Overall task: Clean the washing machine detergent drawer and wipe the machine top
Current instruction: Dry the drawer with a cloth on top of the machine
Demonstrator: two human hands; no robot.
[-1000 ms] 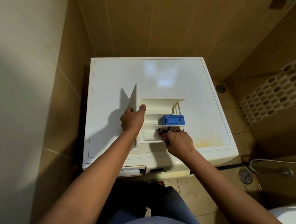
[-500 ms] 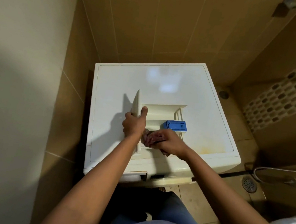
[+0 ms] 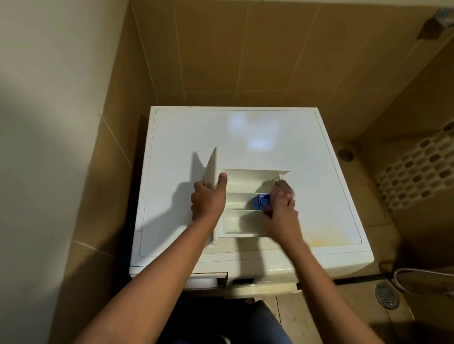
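Half a second on, the cloth (image 3: 283,187) had travelled from beside my left grip (image 3: 208,200) out to the drawer's right end. That left grip was curled round the upright front panel of the detergent drawer (image 3: 246,174), thumb on its inner face. The drawer lay on the washing machine top (image 3: 255,134), toward the front edge: cream-white plastic, long compartments open upward. A blue insert (image 3: 259,201) sat in the middle compartment, half hidden. My right grip (image 3: 280,218) pinched the blurred, bunched cloth just beyond it. A yellowish stain (image 3: 324,239) marked the top's right front corner.
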